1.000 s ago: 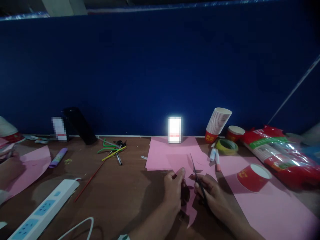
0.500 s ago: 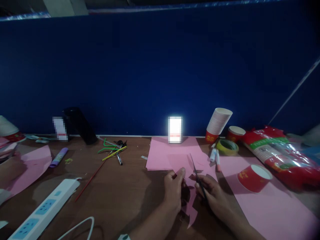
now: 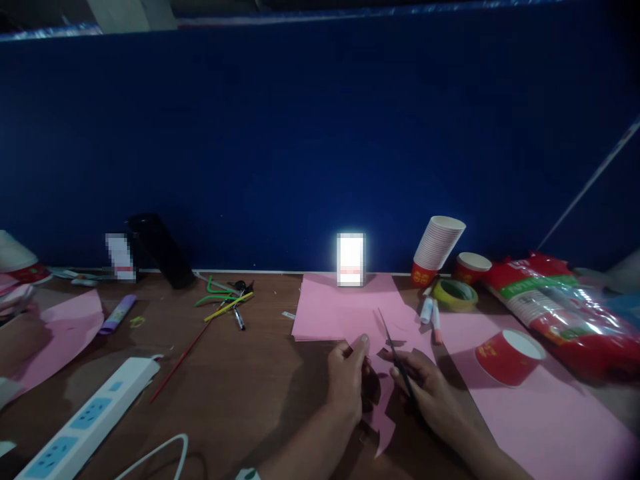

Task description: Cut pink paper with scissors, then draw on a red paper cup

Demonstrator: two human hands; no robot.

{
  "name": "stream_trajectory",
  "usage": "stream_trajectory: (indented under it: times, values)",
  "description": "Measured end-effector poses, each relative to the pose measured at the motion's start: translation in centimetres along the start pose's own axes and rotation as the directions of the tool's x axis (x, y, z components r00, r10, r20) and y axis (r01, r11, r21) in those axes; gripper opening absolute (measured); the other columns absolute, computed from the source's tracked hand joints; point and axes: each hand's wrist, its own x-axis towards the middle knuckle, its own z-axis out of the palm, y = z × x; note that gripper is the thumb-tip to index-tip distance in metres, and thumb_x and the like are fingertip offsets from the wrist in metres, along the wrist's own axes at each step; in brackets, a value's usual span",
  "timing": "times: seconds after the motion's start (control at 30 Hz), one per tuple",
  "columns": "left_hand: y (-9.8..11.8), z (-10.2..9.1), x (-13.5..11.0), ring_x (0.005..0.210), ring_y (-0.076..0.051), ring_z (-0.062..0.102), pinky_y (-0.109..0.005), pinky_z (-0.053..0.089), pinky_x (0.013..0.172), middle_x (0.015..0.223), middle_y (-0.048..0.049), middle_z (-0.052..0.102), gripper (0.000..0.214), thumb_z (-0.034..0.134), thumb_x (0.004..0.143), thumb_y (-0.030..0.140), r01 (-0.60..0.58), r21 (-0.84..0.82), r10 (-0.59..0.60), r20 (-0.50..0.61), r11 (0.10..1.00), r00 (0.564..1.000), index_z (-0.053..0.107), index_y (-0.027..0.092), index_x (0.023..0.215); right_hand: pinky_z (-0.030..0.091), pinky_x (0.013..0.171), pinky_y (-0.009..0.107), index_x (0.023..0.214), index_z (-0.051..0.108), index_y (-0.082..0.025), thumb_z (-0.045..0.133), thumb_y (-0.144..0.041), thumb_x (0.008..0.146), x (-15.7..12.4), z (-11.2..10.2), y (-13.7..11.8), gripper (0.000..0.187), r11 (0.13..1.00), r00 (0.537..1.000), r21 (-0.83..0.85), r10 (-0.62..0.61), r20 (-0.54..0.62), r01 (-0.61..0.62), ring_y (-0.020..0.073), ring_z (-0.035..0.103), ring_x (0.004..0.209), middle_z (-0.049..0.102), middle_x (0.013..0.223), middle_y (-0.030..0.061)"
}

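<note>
Pinching the pink paper cutout between thumb and forefinger, the left hand is holding it low in the centre of the frame, over the table, while the right hand is gripping the scissors, blades pointing up-frame into the sheet. The paper is probably handling as light, thin and floppy, so a pinch close beside the cut line is suiting it best.

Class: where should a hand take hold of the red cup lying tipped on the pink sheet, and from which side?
Around its side wall, from above. The red paper cup lies tipped on the pink sheet, mouth turned rightward, so its rounded wall faces up with space either side.
</note>
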Motion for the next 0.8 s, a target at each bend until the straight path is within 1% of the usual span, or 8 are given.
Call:
stream_trajectory:
  times: [0.07, 0.13, 0.2, 0.37, 0.47, 0.53, 0.67, 0.8]
  values:
    - [-0.1, 0.0, 0.0, 0.043, -0.007, 0.042, -0.02, 0.034, 0.043, 0.047, 0.0045, 0.047, 0.045, 0.074, 0.06, 0.054, -0.008, 0.004, 0.008, -0.009, 1.0, 1.0, 0.053, 0.014, 0.059, 0.054, 0.054, 0.025, 0.101, 0.074, -0.021, 0.059, -0.045, 0.075, 0.0, -0.1, -0.3, 0.039, 1.0, 1.0, 0.002, 0.006, 0.022, -0.006, 0.0186, 0.064, 0.058, 0.071, 0.073, 0.0035]
    - [-0.1, 0.0, 0.1, 0.042, -0.007, 0.042, -0.02, 0.034, 0.043, 0.047, 0.0045, 0.047, 0.045, 0.075, 0.059, 0.054, -0.008, 0.007, 0.009, -0.025, 1.0, 1.0, 0.052, 0.015, 0.059, 0.055, 0.059, 0.026, 0.102, 0.073, -0.02, 0.059, -0.046, 0.075, 0.0, -0.2, -0.6, 0.04, 1.0, 0.999, -0.001, -0.009, 0.044, 0.009, 0.0202, 0.066, 0.067, 0.072, 0.08, 0.0044]
    - [0.0, 0.0, 0.0, 0.042, -0.008, 0.043, -0.02, 0.034, 0.042, 0.046, 0.0044, 0.047, 0.045, 0.075, 0.059, 0.053, -0.01, 0.015, 0.011, -0.029, 1.0, 1.0, 0.053, 0.015, 0.059, 0.055, 0.06, 0.026, 0.102, 0.074, -0.02, 0.059, -0.047, 0.075, 0.0, -0.2, -0.7, 0.041, 1.0, 0.998, -0.011, -0.015, 0.054, 0.016, 0.0214, 0.067, 0.071, 0.072, 0.083, 0.0051]
    - [0.2, 0.0, -0.1, 0.041, -0.008, 0.043, -0.02, 0.034, 0.042, 0.046, 0.004, 0.048, 0.042, 0.075, 0.061, 0.051, -0.009, 0.023, 0.009, -0.004, 1.0, 1.0, 0.056, 0.014, 0.062, 0.052, 0.054, 0.026, 0.103, 0.072, -0.018, 0.057, -0.048, 0.076, 0.2, 0.1, 0.1, 0.043, 1.0, 0.997, 0.01, -0.009, 0.079, 0.008, 0.0197, 0.063, 0.063, 0.069, 0.072, 0.0046]
    - [0.0, -0.1, 0.0, 0.04, -0.008, 0.043, -0.021, 0.034, 0.041, 0.045, 0.004, 0.048, 0.043, 0.075, 0.059, 0.052, 0.007, 0.019, -0.007, 0.003, 1.0, 1.0, 0.057, 0.014, 0.062, 0.05, 0.05, 0.026, 0.103, 0.072, -0.016, 0.056, -0.049, 0.074, 0.2, 0.3, 0.5, 0.046, 1.0, 0.998, 0.009, 0.002, 0.062, -0.003, 0.0179, 0.06, 0.057, 0.066, 0.068, 0.0039]
    - [0.0, -0.1, 0.0, 0.041, -0.009, 0.044, -0.021, 0.033, 0.041, 0.046, 0.0037, 0.048, 0.043, 0.074, 0.059, 0.053, 0.009, 0.038, -0.009, 0.002, 0.999, 1.0, 0.056, 0.014, 0.062, 0.05, 0.048, 0.025, 0.103, 0.072, -0.017, 0.057, -0.049, 0.073, 0.2, 0.2, 0.3, 0.046, 1.0, 0.999, 0.003, 0.02, 0.05, -0.02, 0.0172, 0.059, 0.055, 0.065, 0.067, 0.0033]
    - [0.0, -0.1, 0.0, 0.042, -0.009, 0.044, -0.021, 0.033, 0.042, 0.046, 0.0033, 0.048, 0.043, 0.073, 0.06, 0.054, -0.005, 0.093, 0.005, -0.002, 0.996, 1.0, 0.055, 0.014, 0.06, 0.052, 0.049, 0.025, 0.099, 0.073, -0.02, 0.059, -0.049, 0.072, 0.0, -0.2, -1.0, 0.042, 1.0, 0.998, -0.008, 0.03, 0.057, -0.03, 0.0173, 0.061, 0.056, 0.069, 0.072, 0.004]
    - [0.1, -0.1, -0.1, 0.043, -0.008, 0.043, -0.02, 0.034, 0.043, 0.046, 0.0035, 0.048, 0.042, 0.073, 0.062, 0.053, -0.01, 0.115, 0.011, -0.002, 0.993, 1.0, 0.056, 0.014, 0.06, 0.055, 0.054, 0.025, 0.097, 0.074, -0.02, 0.061, -0.049, 0.071, 0.0, -0.3, -1.3, 0.042, 1.0, 0.998, -0.003, 0.012, 0.058, -0.012, 0.0207, 0.066, 0.067, 0.073, 0.086, 0.0068]
